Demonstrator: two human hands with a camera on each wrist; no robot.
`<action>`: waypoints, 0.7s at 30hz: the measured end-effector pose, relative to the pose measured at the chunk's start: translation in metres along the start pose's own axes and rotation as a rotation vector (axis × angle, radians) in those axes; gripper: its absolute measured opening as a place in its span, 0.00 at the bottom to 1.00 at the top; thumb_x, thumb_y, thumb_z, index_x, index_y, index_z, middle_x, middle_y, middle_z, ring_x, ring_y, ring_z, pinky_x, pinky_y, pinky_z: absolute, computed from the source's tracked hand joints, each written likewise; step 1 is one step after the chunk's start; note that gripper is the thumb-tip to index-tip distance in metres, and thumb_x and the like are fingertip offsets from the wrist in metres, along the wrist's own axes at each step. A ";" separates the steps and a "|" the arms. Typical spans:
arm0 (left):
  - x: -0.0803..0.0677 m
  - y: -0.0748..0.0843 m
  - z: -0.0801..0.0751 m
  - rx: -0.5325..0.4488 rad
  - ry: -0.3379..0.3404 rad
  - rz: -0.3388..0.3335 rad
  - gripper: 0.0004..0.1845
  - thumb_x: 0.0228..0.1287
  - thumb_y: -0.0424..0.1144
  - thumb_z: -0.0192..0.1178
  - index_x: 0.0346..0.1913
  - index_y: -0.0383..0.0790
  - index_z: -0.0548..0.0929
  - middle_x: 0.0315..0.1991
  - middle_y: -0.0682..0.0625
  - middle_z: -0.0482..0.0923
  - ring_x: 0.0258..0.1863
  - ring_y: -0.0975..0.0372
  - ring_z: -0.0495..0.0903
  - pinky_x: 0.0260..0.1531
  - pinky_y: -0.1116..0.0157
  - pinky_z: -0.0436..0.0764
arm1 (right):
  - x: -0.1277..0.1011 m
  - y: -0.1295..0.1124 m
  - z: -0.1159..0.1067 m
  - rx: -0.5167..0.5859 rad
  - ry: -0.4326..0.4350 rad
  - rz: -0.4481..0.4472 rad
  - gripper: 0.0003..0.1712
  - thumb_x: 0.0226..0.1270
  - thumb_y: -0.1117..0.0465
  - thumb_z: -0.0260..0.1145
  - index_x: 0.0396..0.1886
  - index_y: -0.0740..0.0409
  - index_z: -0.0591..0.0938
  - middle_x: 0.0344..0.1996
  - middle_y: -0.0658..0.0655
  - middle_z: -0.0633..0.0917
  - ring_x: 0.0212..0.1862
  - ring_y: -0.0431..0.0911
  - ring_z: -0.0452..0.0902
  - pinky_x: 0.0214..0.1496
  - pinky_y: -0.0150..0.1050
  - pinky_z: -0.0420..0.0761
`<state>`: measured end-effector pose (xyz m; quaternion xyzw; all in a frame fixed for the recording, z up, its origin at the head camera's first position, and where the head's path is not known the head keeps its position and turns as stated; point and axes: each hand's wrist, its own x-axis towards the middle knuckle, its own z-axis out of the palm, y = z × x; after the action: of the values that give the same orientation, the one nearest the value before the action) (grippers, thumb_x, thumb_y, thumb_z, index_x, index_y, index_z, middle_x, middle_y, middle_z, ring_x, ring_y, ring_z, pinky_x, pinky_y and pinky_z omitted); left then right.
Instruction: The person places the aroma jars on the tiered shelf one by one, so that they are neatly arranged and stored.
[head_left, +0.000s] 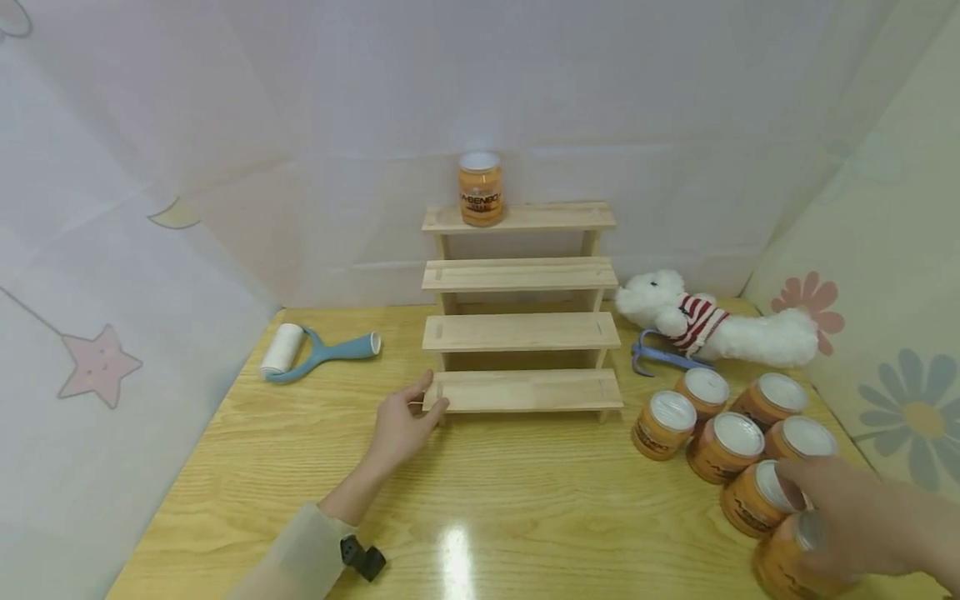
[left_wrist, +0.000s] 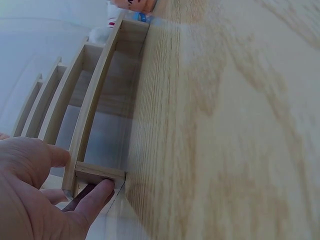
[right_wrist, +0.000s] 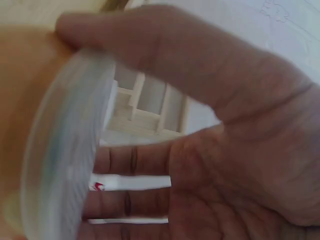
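Observation:
A four-step wooden display rack (head_left: 525, 332) stands on the table against the back sheet. My left hand (head_left: 405, 425) pinches the left end of its lowest step; in the left wrist view, fingers and thumb (left_wrist: 97, 200) lie around the board and its end support (left_wrist: 100, 172). One orange jar with a white lid (head_left: 481, 190) sits on the top step, left of centre. At the lower right my right hand (head_left: 855, 517) grips an orange jar (head_left: 787, 567), blurred. Up close, the thumb (right_wrist: 100, 32) crosses the lid's edge (right_wrist: 70, 150) and the fingertips are hidden behind the jar.
Several more orange jars (head_left: 726, 447) cluster upright right of the rack. Behind them lie a white plush toy in a striped shirt (head_left: 720, 325) and a purple-blue hooked item (head_left: 667, 358). A blue-handled roller (head_left: 322, 354) lies at the left. Patterned sheets (head_left: 150, 208) enclose the table.

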<state>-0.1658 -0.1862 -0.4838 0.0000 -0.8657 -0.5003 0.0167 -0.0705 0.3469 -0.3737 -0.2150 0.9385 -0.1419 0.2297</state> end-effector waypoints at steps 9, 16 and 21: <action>-0.001 -0.002 -0.001 0.006 -0.001 0.002 0.34 0.75 0.41 0.68 0.78 0.35 0.71 0.72 0.36 0.77 0.57 0.45 0.88 0.47 0.66 0.90 | 0.011 -0.012 -0.032 -0.039 0.175 -0.396 0.30 0.45 0.59 0.86 0.33 0.40 0.70 0.27 0.31 0.64 0.28 0.24 0.57 0.24 0.26 0.60; -0.002 0.000 -0.001 0.013 -0.005 0.010 0.34 0.75 0.40 0.68 0.78 0.34 0.70 0.72 0.35 0.77 0.57 0.44 0.88 0.47 0.64 0.91 | 0.029 -0.020 -0.064 -0.081 0.216 -0.474 0.31 0.49 0.56 0.87 0.34 0.38 0.69 0.28 0.33 0.65 0.29 0.24 0.59 0.25 0.25 0.62; -0.002 0.000 -0.001 0.028 -0.005 -0.004 0.34 0.76 0.42 0.68 0.78 0.37 0.70 0.74 0.36 0.75 0.60 0.43 0.86 0.51 0.60 0.91 | 0.042 -0.026 -0.090 -0.177 0.284 -0.505 0.31 0.46 0.52 0.89 0.39 0.34 0.73 0.32 0.31 0.70 0.32 0.25 0.64 0.29 0.25 0.67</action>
<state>-0.1639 -0.1875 -0.4836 0.0008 -0.8727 -0.4880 0.0134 -0.1394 0.3197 -0.3027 -0.4389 0.8868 -0.1410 0.0338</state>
